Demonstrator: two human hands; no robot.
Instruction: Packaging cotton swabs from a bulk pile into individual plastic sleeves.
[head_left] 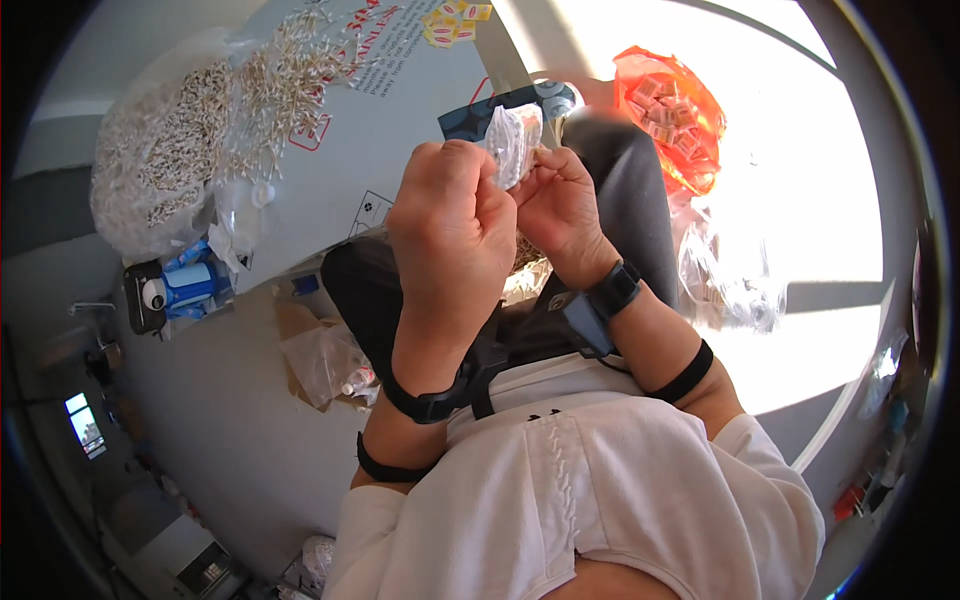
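At twelve o'clock, the left hand (450, 205) clenches a clear packet (513, 145) by its nine-o'clock edge; the right hand (567, 212) pinches its four-o'clock side. Uneven pulling could tear the packet suddenly, spilling any contents onto the dark trousers (635, 190) below.

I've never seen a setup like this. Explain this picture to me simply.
There is no machine: these are a person's bare left hand and right hand. A wide fisheye camera worn on the head looks down at them, so straight edges bend and the picture's left is the person's left. A small clear plastic bag is held up between the two hands. On the grey surface lie loose cotton swabs, a large clear bag of more swabs, and yellow packets.
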